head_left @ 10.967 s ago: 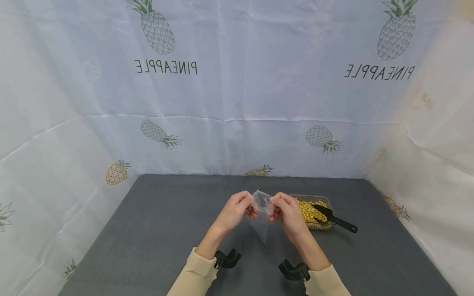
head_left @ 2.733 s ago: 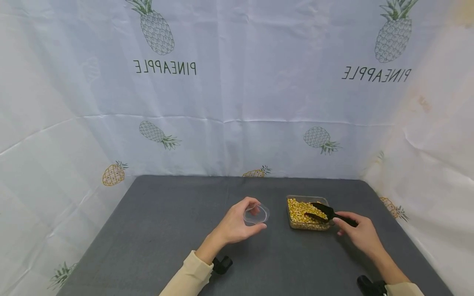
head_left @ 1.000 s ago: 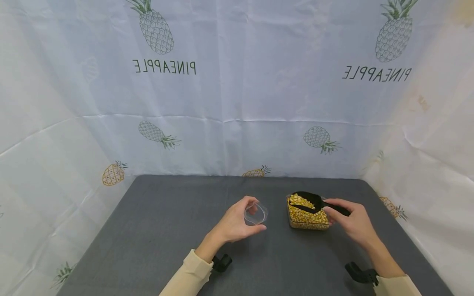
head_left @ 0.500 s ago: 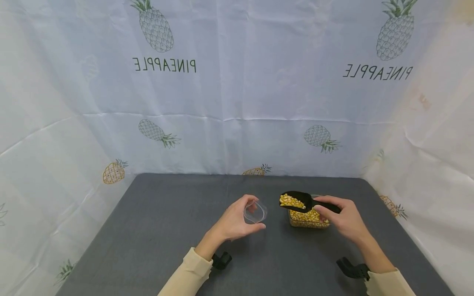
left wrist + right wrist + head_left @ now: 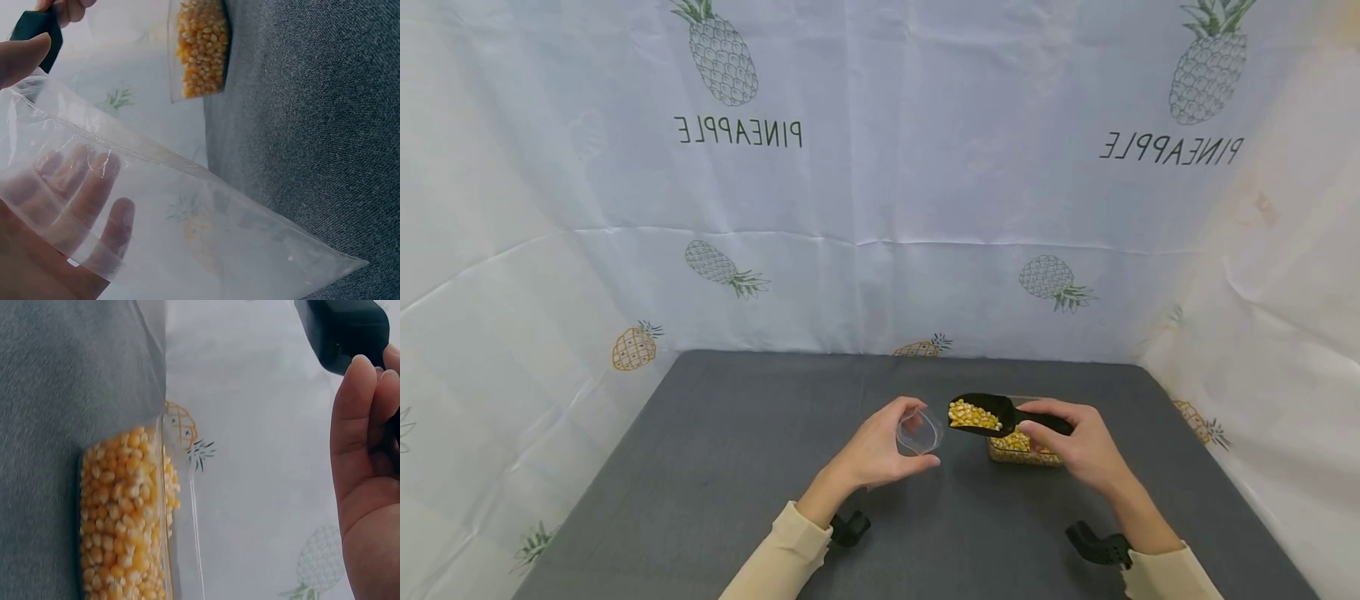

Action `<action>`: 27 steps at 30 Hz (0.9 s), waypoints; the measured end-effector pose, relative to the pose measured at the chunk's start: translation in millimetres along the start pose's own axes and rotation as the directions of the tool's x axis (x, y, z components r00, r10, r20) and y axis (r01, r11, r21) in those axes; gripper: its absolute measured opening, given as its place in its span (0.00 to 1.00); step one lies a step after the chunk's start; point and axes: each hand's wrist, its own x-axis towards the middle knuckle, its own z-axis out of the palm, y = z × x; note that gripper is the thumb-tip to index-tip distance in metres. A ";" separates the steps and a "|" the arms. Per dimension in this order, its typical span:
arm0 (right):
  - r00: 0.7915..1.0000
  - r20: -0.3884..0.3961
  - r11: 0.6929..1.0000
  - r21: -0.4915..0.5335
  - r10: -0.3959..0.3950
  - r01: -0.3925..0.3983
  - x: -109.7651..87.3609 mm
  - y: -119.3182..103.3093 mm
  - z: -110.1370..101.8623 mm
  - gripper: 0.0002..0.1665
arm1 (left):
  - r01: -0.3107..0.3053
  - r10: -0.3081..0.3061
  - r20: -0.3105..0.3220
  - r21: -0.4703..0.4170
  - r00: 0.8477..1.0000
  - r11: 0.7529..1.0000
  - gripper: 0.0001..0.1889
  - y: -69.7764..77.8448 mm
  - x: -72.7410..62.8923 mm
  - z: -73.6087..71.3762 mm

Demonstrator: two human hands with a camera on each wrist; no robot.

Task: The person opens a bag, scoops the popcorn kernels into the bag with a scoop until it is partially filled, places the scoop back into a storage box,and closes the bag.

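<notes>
My left hand point(image 5: 874, 450) holds a clear plastic bag point(image 5: 237, 231), thumb and fingers curled round its spread mouth. In the left wrist view the bag hangs down to a pointed corner, the fingers showing through the film. My right hand point(image 5: 1081, 442) grips the handle of a black scoop point(image 5: 1006, 408) heaped with yellow corn kernels point(image 5: 973, 415). The scoop's front edge is just right of the bag's mouth in the head view. Below and behind the scoop, a clear rectangular container point(image 5: 1026, 460) of corn kernels stands on the table, partly hidden by scoop and hand.
A dark grey cloth covers the table point(image 5: 737, 467). White curtains point(image 5: 880, 167) with pineapple prints enclose the back and both sides. A black wrist mount point(image 5: 852, 529) sits under the left wrist, another black mount point(image 5: 1097, 546) under the right.
The right hand took hold of the scoop, lifted it full of kernels out of the container and carried it left to the bag. The left hand, earlier spreading the bag alongside the right, now holds it alone.
</notes>
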 end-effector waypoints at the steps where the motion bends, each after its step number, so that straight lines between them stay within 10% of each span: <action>1: 1.000 0.002 1.000 0.001 -0.001 0.001 0.9 -0.5 1.2 0.15 | 0.000 0.000 0.001 0.001 1.000 1.000 0.38 -0.2 0.0 -0.2; 27: 0.992 0.097 0.989 0.128 -0.086 0.073 12.2 2.6 30.0 0.15 | 0.006 -0.007 0.012 0.013 1.000 1.000 0.36 1.9 -1.4 -1.8</action>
